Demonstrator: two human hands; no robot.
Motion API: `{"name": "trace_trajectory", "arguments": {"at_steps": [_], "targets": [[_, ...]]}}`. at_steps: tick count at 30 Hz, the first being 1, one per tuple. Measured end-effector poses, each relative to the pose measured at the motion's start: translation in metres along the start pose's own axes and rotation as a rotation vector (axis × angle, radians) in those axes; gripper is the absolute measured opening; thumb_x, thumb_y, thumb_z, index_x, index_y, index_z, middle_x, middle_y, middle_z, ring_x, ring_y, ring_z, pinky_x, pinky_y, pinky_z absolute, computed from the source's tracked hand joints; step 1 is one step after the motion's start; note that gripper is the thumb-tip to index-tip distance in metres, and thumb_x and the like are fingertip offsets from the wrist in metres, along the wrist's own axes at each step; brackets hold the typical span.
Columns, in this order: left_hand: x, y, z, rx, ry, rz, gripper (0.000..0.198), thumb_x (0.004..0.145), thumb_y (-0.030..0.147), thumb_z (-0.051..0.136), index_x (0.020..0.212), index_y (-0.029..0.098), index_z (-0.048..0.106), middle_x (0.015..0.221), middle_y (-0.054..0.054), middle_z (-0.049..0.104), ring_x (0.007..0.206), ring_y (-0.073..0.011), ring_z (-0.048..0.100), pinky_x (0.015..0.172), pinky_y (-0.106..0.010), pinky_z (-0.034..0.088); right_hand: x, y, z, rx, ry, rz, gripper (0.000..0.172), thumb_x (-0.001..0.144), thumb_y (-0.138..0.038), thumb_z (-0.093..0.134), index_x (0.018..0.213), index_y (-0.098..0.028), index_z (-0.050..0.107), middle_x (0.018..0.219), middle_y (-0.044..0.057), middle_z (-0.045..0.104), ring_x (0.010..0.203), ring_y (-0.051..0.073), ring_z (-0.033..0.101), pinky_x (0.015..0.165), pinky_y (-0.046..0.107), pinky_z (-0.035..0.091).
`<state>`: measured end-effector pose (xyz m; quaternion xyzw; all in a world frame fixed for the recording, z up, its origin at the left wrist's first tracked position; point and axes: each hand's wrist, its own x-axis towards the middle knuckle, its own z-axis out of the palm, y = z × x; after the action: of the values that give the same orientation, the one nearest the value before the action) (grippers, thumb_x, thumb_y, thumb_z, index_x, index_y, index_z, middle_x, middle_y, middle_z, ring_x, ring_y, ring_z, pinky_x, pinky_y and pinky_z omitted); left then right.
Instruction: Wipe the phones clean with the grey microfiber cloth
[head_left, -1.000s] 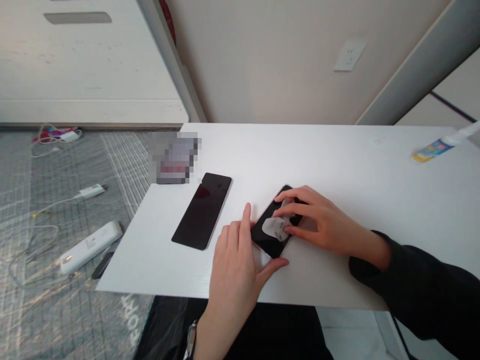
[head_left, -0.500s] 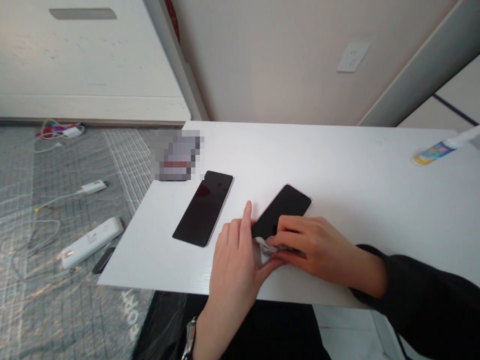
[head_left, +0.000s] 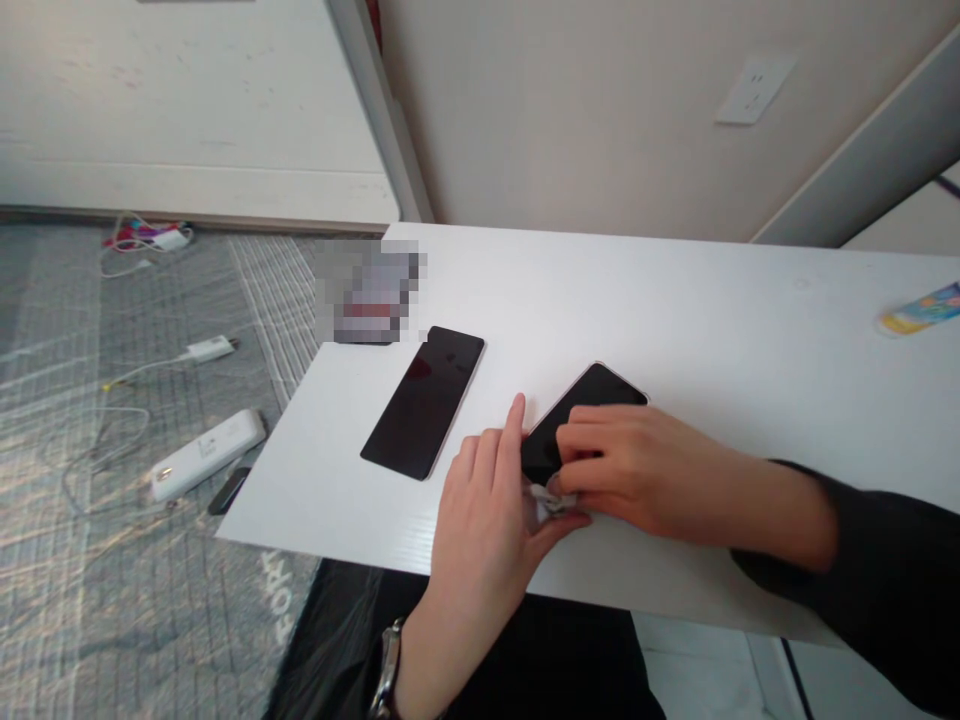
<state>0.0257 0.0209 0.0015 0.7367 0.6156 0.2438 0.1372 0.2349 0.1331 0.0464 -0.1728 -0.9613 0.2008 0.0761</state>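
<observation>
Phone (head_left: pixel 544 446) may skid: right hand (head_left: pixel 564 462), pinching crumpled white wad (head_left: pixel 552 498), could outpush left hand (head_left: pixel 481 505), merely spread around near end.

The upper part of the view is filled by a plain, greyish-beige wall (head_left: pixel 570 120), on which a pale socket plate (head_left: pixel 756 88) is mounted toward the right. On that side the wall is bordered by a slanting grey band (head_left: pixel 877 150). The upper left is taken up by a white furniture panel (head_left: pixel 195 100), marked by faint pinkish scuffs. The floor before it is covered by a grey patterned covering (head_left: pixel 165 330), crossed by pale lines. A white desk (head_left: pixel 712 320) is set against the wall, its top softly lit. Beneath its near edge, pale flooring (head_left: pixel 697 680) is partly revealed.
</observation>
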Motion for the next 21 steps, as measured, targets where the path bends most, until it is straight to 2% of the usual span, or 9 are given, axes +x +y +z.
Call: {"name": "trace_trajectory", "arguments": {"at_steps": [4, 8, 11, 12, 15, 16, 18, 20, 21], "targets": [[0.0, 0.001, -0.001, 0.014, -0.012, -0.007, 0.122, 0.072, 0.05, 0.09, 0.162, 0.023, 0.012, 0.119, -0.009, 0.064, 0.105, -0.0306, 0.06, 0.092, -0.047, 0.053, -0.008, 0.014, -0.011, -0.137, 0.068, 0.181, 0.009, 0.096, -0.029, 0.072, 0.094, -0.021, 0.074, 0.086, 0.004, 0.065, 0.084, 0.022, 0.054, 0.073, 0.033, 0.036], [-0.001, 0.001, -0.001, 0.031, -0.001, 0.005, 0.121, 0.073, 0.05, 0.09, 0.162, 0.023, 0.013, 0.118, -0.009, 0.064, 0.104, -0.0303, 0.06, 0.092, -0.046, 0.053, -0.017, 0.011, -0.011, 0.016, -0.052, 0.115, 0.009, 0.099, -0.022, 0.067, 0.101, -0.023, 0.075, 0.094, 0.004, 0.066, 0.087, 0.02, 0.057, 0.075, 0.032, 0.038], [-0.001, 0.0, 0.0, 0.053, 0.009, 0.011, 0.121, 0.075, 0.049, 0.089, 0.163, 0.023, 0.011, 0.119, -0.009, 0.064, 0.105, -0.0307, 0.06, 0.092, -0.046, 0.052, -0.021, 0.009, -0.01, -0.116, 0.077, 0.217, 0.016, 0.1, -0.034, 0.068, 0.095, -0.021, 0.074, 0.089, 0.005, 0.066, 0.087, 0.022, 0.057, 0.077, 0.033, 0.039], [-0.001, -0.001, 0.001, 0.051, 0.005, 0.013, 0.121, 0.075, 0.049, 0.089, 0.163, 0.023, 0.01, 0.121, -0.01, 0.063, 0.106, -0.0307, 0.06, 0.093, -0.046, 0.052, -0.022, 0.009, -0.01, -0.15, 0.099, 0.23, 0.017, 0.101, -0.032, 0.064, 0.093, -0.02, 0.074, 0.089, 0.006, 0.066, 0.086, 0.023, 0.056, 0.075, 0.034, 0.038], [-0.001, -0.002, 0.002, 0.032, 0.007, 0.024, 0.124, 0.073, 0.049, 0.091, 0.163, 0.024, 0.01, 0.125, -0.011, 0.063, 0.107, -0.031, 0.059, 0.093, -0.046, 0.053, -0.022, 0.009, -0.009, -0.036, -0.003, 0.137, 0.018, 0.104, -0.025, 0.058, 0.095, -0.022, 0.073, 0.093, 0.005, 0.065, 0.086, 0.021, 0.056, 0.076, 0.034, 0.038], [-0.001, -0.002, 0.002, 0.033, 0.015, 0.025, 0.124, 0.073, 0.049, 0.091, 0.163, 0.024, 0.01, 0.124, -0.01, 0.063, 0.107, -0.0312, 0.059, 0.093, -0.046, 0.053, -0.021, 0.009, -0.007, -0.036, 0.003, 0.108, 0.016, 0.104, -0.027, 0.06, 0.098, -0.024, 0.074, 0.094, 0.005, 0.066, 0.087, 0.021, 0.056, 0.077, 0.034, 0.038], [-0.001, -0.002, 0.002, 0.041, 0.024, 0.021, 0.123, 0.073, 0.048, 0.091, 0.163, 0.024, 0.011, 0.12, -0.01, 0.064, 0.106, -0.0317, 0.06, 0.093, -0.047, 0.053, -0.017, 0.007, 0.0, -0.122, 0.162, 0.205, 0.015, 0.101, -0.033, 0.066, 0.095, -0.021, 0.074, 0.088, 0.005, 0.065, 0.086, 0.022, 0.054, 0.077, 0.034, 0.038], [-0.001, -0.002, 0.001, 0.036, 0.022, 0.018, 0.122, 0.073, 0.047, 0.091, 0.163, 0.024, 0.012, 0.118, -0.009, 0.064, 0.104, -0.0317, 0.061, 0.091, -0.047, 0.053, -0.013, -0.001, 0.014, -0.181, 0.231, 0.248, 0.018, 0.102, -0.028, 0.062, 0.091, -0.019, 0.073, 0.088, 0.006, 0.064, 0.086, 0.022, 0.053, 0.077, 0.034, 0.038], [-0.001, -0.002, 0.001, 0.026, 0.022, 0.016, 0.122, 0.073, 0.048, 0.091, 0.163, 0.025, 0.012, 0.118, -0.009, 0.064, 0.104, -0.0317, 0.062, 0.091, -0.047, 0.054, -0.011, -0.006, 0.022, -0.137, 0.208, 0.23, 0.019, 0.103, -0.027, 0.059, 0.091, -0.02, 0.073, 0.093, 0.007, 0.064, 0.085, 0.021, 0.053, 0.077, 0.034, 0.039]]}}
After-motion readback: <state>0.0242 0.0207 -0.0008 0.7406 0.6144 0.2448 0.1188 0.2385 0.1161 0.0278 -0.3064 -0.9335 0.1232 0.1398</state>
